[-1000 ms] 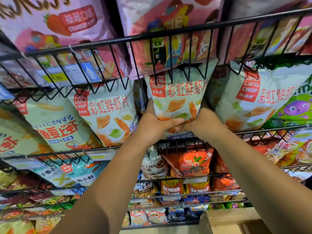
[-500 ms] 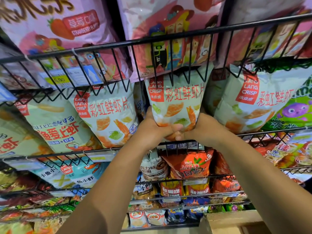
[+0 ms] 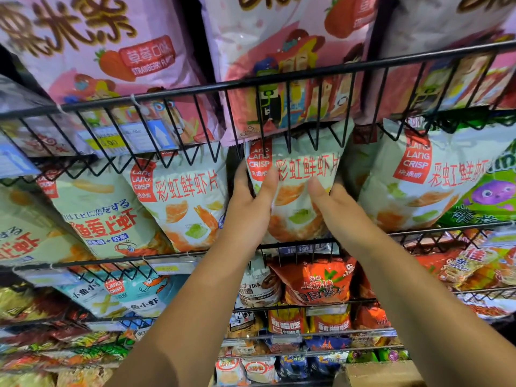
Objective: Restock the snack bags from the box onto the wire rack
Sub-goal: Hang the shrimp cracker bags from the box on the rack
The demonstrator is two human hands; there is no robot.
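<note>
A pale green Lang Lang Crisp shrimp chip bag (image 3: 297, 174) stands in the middle tier of the black wire rack (image 3: 279, 85), its top tucked under the tier above. My left hand (image 3: 248, 202) grips the bag's left side, thumb across the front and fingers behind. My right hand (image 3: 335, 208) grips its right side the same way. Two matching bags stand beside it, one at the left (image 3: 181, 202) and one at the right (image 3: 418, 177). The corner of the cardboard box (image 3: 382, 374) shows at the bottom right.
Pink strawberry snack bags (image 3: 111, 51) fill the tier above. Orange and red bags (image 3: 315, 283) pack the tiers below. A green bag with a purple figure (image 3: 491, 196) sits at the far right. Price tags (image 3: 167, 268) clip to the rail fronts.
Both hands have slid up from the bag's bottom edge to its sides, thumbs now on the front. The bag sits deeper and higher in the tier.
</note>
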